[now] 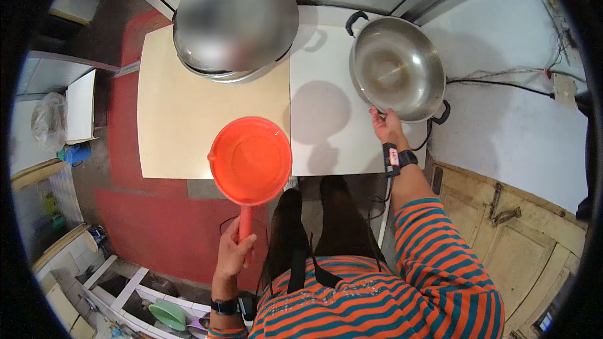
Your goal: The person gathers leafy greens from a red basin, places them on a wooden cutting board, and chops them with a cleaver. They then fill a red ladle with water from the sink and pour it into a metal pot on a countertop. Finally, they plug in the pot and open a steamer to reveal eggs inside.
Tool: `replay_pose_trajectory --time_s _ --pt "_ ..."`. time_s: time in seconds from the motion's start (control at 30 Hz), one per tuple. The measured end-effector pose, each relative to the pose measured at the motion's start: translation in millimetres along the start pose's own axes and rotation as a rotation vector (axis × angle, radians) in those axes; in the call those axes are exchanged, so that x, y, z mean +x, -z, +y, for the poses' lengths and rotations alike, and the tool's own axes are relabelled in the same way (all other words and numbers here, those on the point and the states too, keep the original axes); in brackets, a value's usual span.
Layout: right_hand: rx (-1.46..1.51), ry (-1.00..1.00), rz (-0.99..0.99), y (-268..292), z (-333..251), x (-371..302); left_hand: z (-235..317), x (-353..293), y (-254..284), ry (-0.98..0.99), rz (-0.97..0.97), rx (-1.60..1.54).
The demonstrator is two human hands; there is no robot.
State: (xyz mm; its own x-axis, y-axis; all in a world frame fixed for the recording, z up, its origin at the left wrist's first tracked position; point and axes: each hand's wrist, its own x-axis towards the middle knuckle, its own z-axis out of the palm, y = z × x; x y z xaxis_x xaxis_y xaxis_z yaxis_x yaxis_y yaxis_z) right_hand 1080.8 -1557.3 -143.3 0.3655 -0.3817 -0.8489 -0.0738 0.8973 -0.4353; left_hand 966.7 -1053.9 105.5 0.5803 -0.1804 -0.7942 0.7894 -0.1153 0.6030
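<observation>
My left hand (236, 250) is closed round the handle of an orange-red plastic water dipper (251, 158), held level in front of the table's near edge. A small spout juts from the dipper's left side; whether the shine inside is liquid, I cannot tell. My right hand (387, 124) grips the near rim of a wide steel pot (402, 69) with two black side handles. The pot's inside shows a brownish stain at the bottom and no food. It rests on the white part of the tabletop.
A large pot with a shiny domed lid (235, 19), partly blurred, stands at the back left of the table (169, 119). A black cable (502, 85) runs along the right wall to a socket. A wooden cabinet (509, 245) is at lower right, a tiled sink area with a green bowl (167, 315) at lower left.
</observation>
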Motion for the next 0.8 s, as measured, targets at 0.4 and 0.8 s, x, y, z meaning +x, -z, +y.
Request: replay_pose_trajectory --time_s 0.4,0.8 --pt "0.216 -0.160 -0.134 10 144 -124 51 13 -43 -0.117 -0.108 0.135" --pt "-1.046 -0.604 -0.864 89 -27 -214 86 56 -130 -0.194 -0.084 0.268"
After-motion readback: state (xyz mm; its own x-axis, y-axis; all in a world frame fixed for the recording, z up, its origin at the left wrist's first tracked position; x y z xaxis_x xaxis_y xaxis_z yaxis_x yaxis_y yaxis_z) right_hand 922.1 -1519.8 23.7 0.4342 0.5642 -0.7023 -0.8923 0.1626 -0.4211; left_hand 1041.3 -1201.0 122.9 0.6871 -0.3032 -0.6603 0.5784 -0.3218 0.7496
